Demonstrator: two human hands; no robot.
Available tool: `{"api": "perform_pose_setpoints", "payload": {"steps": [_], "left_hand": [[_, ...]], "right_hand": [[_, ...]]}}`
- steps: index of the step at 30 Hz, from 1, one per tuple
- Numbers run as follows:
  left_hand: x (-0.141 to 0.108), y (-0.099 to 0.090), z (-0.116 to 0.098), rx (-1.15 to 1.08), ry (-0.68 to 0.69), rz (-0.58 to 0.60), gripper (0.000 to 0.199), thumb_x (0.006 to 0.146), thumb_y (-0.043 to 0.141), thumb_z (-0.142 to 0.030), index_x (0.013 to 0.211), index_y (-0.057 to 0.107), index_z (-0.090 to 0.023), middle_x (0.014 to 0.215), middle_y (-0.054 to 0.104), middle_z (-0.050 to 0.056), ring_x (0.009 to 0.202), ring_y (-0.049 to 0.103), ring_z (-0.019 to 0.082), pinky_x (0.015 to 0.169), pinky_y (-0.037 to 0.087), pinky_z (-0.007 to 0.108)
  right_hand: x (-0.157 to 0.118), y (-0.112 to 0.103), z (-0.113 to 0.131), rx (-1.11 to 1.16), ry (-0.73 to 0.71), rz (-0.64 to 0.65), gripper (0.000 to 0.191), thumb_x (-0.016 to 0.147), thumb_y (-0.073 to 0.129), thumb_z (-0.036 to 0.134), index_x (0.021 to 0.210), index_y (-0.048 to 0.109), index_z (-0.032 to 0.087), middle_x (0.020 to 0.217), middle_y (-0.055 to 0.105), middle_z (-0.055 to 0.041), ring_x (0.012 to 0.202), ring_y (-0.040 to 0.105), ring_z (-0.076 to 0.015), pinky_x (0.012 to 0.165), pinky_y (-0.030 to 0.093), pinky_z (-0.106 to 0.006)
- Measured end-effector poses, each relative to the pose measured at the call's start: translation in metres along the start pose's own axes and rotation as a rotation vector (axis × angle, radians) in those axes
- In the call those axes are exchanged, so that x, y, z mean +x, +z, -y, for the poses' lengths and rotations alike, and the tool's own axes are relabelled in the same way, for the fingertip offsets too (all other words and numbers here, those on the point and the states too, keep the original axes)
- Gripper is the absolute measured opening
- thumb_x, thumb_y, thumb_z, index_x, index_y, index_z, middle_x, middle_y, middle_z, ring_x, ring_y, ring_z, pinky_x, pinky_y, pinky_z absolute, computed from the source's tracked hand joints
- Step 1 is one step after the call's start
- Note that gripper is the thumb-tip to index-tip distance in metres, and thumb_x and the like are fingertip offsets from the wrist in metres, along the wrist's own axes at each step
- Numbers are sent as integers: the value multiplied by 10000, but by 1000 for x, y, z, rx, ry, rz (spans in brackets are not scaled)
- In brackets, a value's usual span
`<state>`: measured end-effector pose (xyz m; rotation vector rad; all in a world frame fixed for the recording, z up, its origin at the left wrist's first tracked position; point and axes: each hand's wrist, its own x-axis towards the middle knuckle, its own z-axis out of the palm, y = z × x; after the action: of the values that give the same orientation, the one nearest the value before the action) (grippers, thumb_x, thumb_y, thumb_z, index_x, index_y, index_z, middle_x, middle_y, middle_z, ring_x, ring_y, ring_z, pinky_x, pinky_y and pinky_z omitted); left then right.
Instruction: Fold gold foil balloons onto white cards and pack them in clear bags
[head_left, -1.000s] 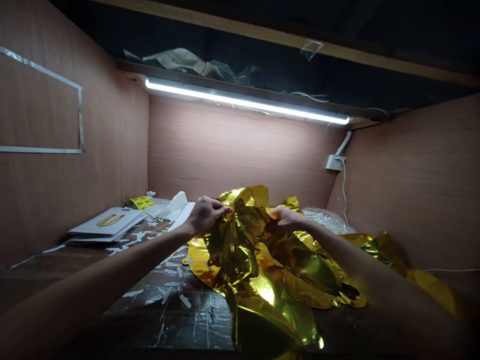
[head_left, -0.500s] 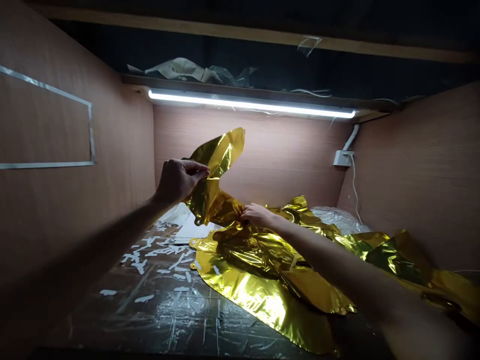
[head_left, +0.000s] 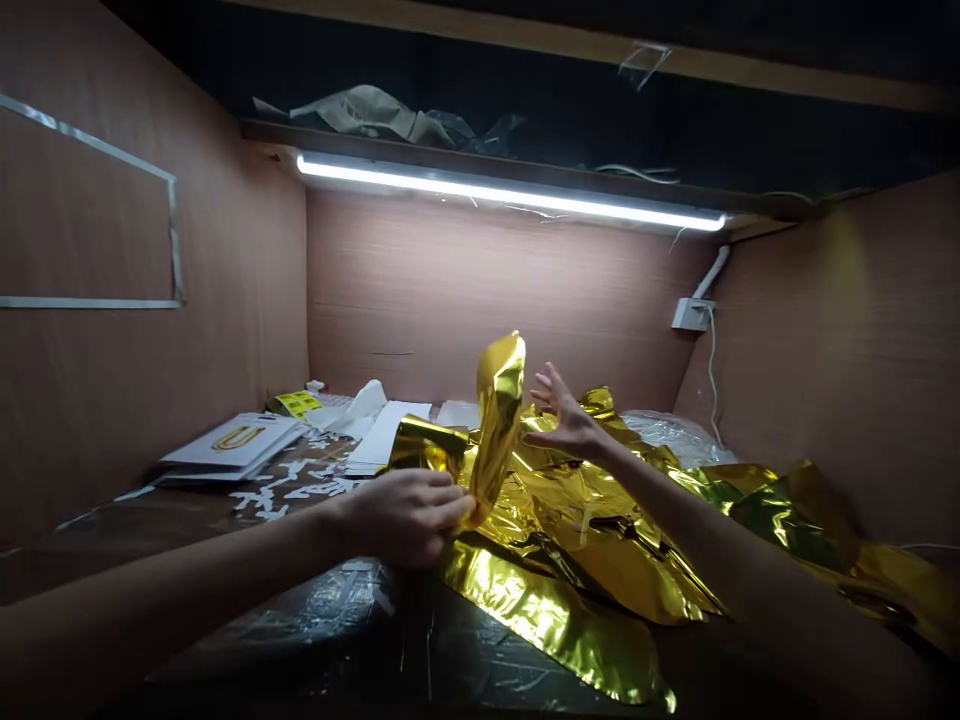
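My left hand (head_left: 409, 512) is closed on a gold foil balloon (head_left: 499, 410), flat and not inflated, gripped near its lower end. One part of it stands up above my fingers, and another part curls over to the left behind the hand. To the right of the raised foil, my right hand (head_left: 564, 418) is in the air with fingers spread, holding nothing. Below both hands lies a heap of flat gold foil balloons (head_left: 570, 610), creased and shiny, running off to the right under my right forearm.
White cards with a gold U (head_left: 238, 438) lie at the left, near small white paper strips (head_left: 289, 490) and white sheets (head_left: 386, 440). Clear plastic (head_left: 675, 435) sits behind the heap. A lit tube (head_left: 510, 195) crosses below the shelf; a socket box (head_left: 691, 314) hangs on the right.
My left hand has come down and toward me with the foil balloon, which now stands folded upward. The right hand has let go of it, risen slightly and spread its fingers.
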<state>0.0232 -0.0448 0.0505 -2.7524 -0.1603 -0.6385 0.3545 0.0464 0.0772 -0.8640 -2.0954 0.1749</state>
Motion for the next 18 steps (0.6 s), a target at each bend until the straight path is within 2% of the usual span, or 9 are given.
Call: {"api": "perform_pose_setpoints", "payload": {"steps": [3,5,7,8,10,11,13,16,18], "left_hand": [[-2,22,-5,-38,56,58,313,883,540,-126,1125,728,-189,1018,750,128,905,710,238,910,577,361],[1,27,-4,-69,73,70,313,880,548,-126,1134,719,-188,968,752,124,868,714,233,885,586,349],[5,29,-3,-94,78,77,290,901,554,-148,1140,712,-195,942,758,117,834,720,225,861,597,340],[7,30,-3,-100,77,77,278,916,556,-161,1143,709,-204,954,763,114,836,726,222,863,601,338],[7,33,-6,-97,102,80,270,948,548,-177,1169,696,-228,1046,770,115,908,738,225,901,598,345],[6,35,-8,-97,122,63,284,961,534,-166,1194,680,-236,1088,770,112,945,741,224,912,596,349],[1,39,-12,-120,106,-8,346,968,527,-148,1292,616,-231,1131,770,111,976,747,222,890,602,345],[-8,41,-9,-153,-128,-109,626,916,656,-264,1487,424,-155,1167,765,142,1007,753,255,842,612,359],[-14,41,2,-128,-240,-75,670,883,699,-324,1484,462,-143,1128,782,125,984,760,256,817,608,353]], "right_hand": [[-20,-14,7,-98,-92,-146,1408,703,877,369,1607,-203,360,1706,52,-186,1454,414,-372,1071,487,-565],[-33,-16,10,-268,-191,-172,1271,707,877,306,1639,16,397,1717,27,-115,1491,348,-374,1121,437,-582],[-42,-14,10,-437,-257,-118,911,751,849,265,1539,413,401,1717,70,-44,1516,291,-379,1163,374,-603],[-45,-12,10,-501,-275,-85,675,779,829,253,1398,594,385,1710,118,-17,1517,286,-379,1169,357,-611],[-49,-8,7,-562,-294,-74,273,819,787,225,1068,772,336,1668,267,5,1488,339,-372,1158,360,-617],[-50,-7,7,-565,-303,-98,157,822,775,208,936,787,315,1623,362,5,1465,374,-367,1150,367,-617],[-52,-6,7,-546,-323,-195,122,800,770,175,824,774,295,1497,531,0,1404,453,-363,1130,381,-611],[-56,-9,12,-545,-314,-344,139,776,741,156,759,733,294,1306,669,28,1354,505,-358,1092,383,-599],[-58,-11,17,-582,-255,-402,117,797,704,177,736,702,277,1202,715,26,1337,518,-357,1058,383,-585]]}}
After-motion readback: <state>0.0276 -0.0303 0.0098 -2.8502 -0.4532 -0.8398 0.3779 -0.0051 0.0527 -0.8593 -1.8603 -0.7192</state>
